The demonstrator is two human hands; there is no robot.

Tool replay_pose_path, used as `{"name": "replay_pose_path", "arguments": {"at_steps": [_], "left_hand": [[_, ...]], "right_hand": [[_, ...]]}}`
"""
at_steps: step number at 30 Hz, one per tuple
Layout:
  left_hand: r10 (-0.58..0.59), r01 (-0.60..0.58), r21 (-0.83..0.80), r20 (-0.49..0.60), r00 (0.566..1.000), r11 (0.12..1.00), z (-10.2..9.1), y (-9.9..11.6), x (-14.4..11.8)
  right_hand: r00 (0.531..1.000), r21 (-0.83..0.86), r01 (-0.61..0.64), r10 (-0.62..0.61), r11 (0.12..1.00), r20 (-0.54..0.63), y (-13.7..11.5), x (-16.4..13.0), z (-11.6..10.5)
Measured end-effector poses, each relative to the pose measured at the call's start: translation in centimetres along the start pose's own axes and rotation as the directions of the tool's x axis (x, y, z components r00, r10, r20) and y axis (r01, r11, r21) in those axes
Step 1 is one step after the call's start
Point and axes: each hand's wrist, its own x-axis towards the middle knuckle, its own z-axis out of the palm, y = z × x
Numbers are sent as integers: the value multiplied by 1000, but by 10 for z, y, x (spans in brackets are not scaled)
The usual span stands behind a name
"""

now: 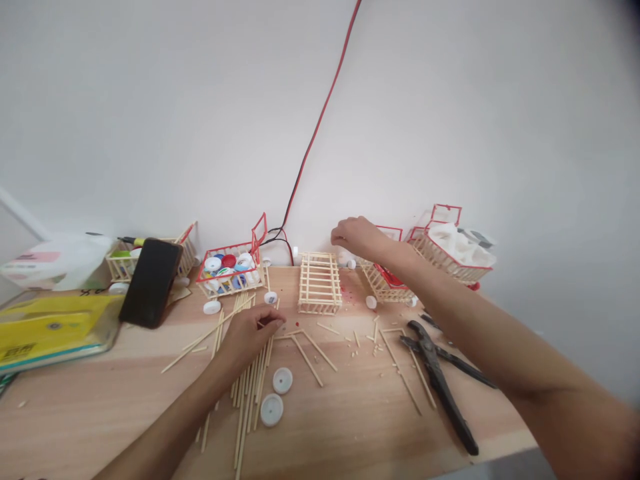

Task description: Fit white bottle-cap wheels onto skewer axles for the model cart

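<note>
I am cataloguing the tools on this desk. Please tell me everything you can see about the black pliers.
The black pliers lie flat on the wooden table, near its right front edge. They look like dark metal, dull and worn. The two long handles are spread apart, one toward the front edge, one toward the right. The jaw end points toward the wall, beside thin wooden sticks. No hand touches them; the right forearm passes above.

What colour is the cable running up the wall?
The thin cable is red, paired with black near the desk; head view.
</note>
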Motion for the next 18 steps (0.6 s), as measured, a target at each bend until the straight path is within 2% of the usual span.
{"name": "replay_pose_path", "arguments": {"at_steps": [7, 10, 13, 16, 18], "left_hand": [[5, -5, 21, -1, 1000, 1000, 0, 1, -1], [0, 0, 34, -1, 1000, 999, 0, 2, -1], [-6, 7, 25, -20, 1000, 1000, 0, 3, -1], [-20, 20, 3, -51, 998, 1000, 2, 6, -2], [-17, 16, -19, -71, 997, 1000, 3, 9, -3]], "right_hand": [[998, 65, -59, 58, 996, 24, -7, -45, 7], [998, 111, -48, 43, 993, 52, -16, -73, 9], [995, 193, -1, -18, 981, 98, -36, -107, 12], [986, 495, 71, -137, 866, 98, -66, -141, 18], [990, 674, 27, -112, 738, 83, -87, -155, 23]]}}
